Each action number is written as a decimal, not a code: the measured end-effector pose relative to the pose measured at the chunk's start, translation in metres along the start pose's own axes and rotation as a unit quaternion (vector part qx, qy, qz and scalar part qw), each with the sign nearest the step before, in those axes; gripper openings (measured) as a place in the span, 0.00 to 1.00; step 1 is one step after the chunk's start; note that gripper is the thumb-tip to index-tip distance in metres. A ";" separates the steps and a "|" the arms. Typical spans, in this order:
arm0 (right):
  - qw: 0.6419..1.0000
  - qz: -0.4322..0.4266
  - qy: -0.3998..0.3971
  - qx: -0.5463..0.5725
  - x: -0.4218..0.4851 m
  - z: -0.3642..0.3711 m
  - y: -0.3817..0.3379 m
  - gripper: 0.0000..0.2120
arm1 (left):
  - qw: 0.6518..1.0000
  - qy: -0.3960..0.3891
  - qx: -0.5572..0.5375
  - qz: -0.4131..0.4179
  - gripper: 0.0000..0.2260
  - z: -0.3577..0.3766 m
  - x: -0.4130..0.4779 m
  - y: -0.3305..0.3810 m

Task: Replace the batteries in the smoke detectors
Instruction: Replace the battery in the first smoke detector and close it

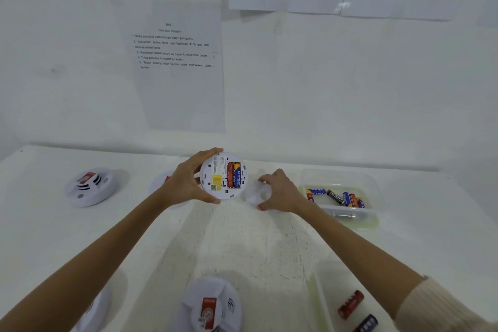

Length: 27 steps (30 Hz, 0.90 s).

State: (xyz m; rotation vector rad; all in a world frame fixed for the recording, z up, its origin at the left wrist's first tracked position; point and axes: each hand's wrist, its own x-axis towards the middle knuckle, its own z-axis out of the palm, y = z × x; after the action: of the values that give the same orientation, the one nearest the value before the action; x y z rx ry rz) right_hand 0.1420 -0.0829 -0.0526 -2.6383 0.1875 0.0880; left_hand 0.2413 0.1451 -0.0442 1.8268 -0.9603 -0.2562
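Both forearms extend from the lower corners toward frame center. The left hand [188, 183] grasps the smoke detector [218, 170] by its rim, fingers on the upper edge and thumb on the lower, with the back toward the camera. Two batteries [234, 174] sit in its open compartment. Just right of it, the right hand [283, 193] arches over a blurred white piece [256, 191] on the table [242, 237], fingers curled round its edges.

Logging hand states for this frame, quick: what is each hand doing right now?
Left hand: holds the smoke detector, batteries showing.
Right hand: fingers curled round a white cover on the table.
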 end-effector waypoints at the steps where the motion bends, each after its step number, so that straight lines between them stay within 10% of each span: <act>1: 1.000 0.003 0.019 0.022 -0.001 -0.003 -0.001 0.35 | 1.000 0.000 0.003 0.002 0.44 -0.001 0.000 0.001; 7: 0.963 -0.046 0.203 0.169 -0.007 -0.038 -0.018 0.34 | 1.000 0.001 0.014 0.006 0.43 -0.005 0.002 0.007; 15: 0.942 -0.288 0.159 0.071 -0.007 -0.044 -0.037 0.26 | 0.999 0.003 -0.002 0.041 0.45 0.007 0.017 0.024; 27: 0.923 -0.331 0.195 0.030 -0.009 -0.045 -0.032 0.16 | 0.997 -0.003 0.006 0.076 0.44 0.016 0.027 0.036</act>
State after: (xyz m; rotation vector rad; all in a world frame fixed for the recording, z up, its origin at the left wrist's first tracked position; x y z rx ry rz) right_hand 0.1394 -0.0758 0.0022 -2.4848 -0.5660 -0.6573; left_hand 0.2320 0.1087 -0.0147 1.7549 -1.1003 -0.1618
